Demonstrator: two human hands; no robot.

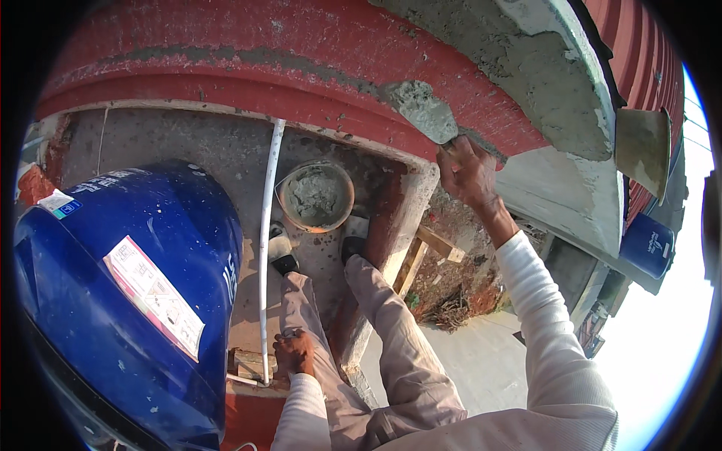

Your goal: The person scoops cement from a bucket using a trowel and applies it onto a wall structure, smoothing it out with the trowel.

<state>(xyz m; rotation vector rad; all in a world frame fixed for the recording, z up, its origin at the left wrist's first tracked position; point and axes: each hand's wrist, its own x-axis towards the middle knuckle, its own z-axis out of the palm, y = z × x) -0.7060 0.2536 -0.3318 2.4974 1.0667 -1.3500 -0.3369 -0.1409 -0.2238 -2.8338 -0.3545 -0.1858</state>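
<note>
Outstretched, the right hand (472, 173) grips a trowel (427, 113).

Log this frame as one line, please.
right hand: gripping trowel over red wall | left hand: at trouser leg, grip unclear | bucket of grey mix: near shoes

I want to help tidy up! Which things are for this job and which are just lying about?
In use, it seems:
- trowel in the right hand
- bucket of grey mix
- red wall

Just around, seemingly:
- big blue tank
- white pipe
- wooden pieces
</note>
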